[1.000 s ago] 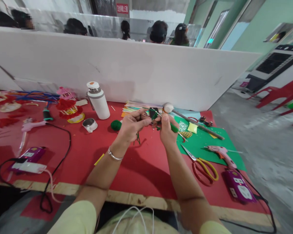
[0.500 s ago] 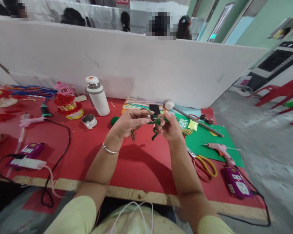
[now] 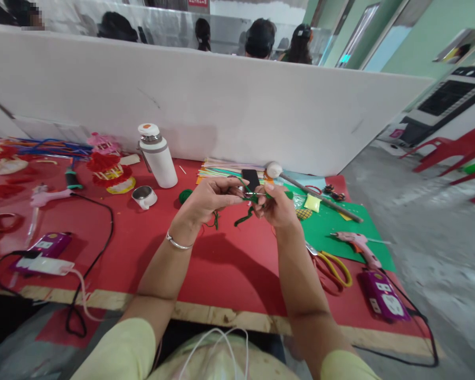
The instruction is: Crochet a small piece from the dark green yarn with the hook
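My left hand is closed in a pinch on green yarn, with a strand raised over the fingers. In my right hand is a crochet hook with a green handle, its thin metal shaft pointing left into the yarn between both hands. A short green crocheted strip dangles below the right fingers. More green strands hang under my left palm. Behind the left wrist lies a green yarn ball, partly hidden. The fingertips cover much of the stitches.
A white thermos and a metal cup stand left. Beyond my hands lies a black phone. Scissors, a pink glue gun and a purple power box are right. A white partition rises behind.
My right hand has shifted slightly right, baring more of the hook's shaft. The crocheted strip has swung left. At the left edge another person's hand has gone, and scissors show there.
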`<action>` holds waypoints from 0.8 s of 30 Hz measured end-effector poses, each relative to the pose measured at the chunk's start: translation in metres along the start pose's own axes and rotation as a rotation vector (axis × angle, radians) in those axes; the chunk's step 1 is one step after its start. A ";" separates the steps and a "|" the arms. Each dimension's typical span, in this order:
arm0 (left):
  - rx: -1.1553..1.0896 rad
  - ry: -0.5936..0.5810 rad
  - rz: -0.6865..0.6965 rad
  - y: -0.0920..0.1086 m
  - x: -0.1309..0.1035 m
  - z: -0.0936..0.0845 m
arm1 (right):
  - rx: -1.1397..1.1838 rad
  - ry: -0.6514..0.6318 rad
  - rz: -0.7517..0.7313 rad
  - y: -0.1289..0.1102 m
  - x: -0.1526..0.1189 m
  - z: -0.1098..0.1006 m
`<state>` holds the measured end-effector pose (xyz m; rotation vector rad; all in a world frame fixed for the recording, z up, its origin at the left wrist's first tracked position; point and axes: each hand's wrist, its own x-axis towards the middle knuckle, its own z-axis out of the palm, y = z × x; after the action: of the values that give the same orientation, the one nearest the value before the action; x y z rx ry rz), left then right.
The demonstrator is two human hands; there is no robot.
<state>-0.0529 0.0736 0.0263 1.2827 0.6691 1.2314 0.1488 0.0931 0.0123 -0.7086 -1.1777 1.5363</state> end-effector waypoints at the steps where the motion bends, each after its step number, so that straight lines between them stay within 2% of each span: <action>1: 0.008 0.001 0.003 0.000 0.000 0.000 | -0.003 0.002 0.004 0.000 0.000 0.000; 5: 0.046 0.014 0.012 -0.001 0.000 -0.002 | -0.022 -0.007 -0.010 -0.002 -0.001 -0.001; 10: 0.107 0.044 0.029 0.000 -0.001 -0.003 | -0.101 -0.039 -0.096 -0.003 -0.003 -0.004; 17: 0.236 0.074 0.092 0.002 -0.002 -0.003 | -0.360 -0.096 -0.192 -0.007 -0.011 -0.016; 24: 0.295 0.119 0.137 0.001 -0.002 -0.001 | -0.529 -0.077 -0.205 -0.019 -0.017 -0.011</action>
<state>-0.0550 0.0717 0.0266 1.5274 0.8859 1.3645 0.1703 0.0801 0.0242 -0.8435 -1.6875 1.0930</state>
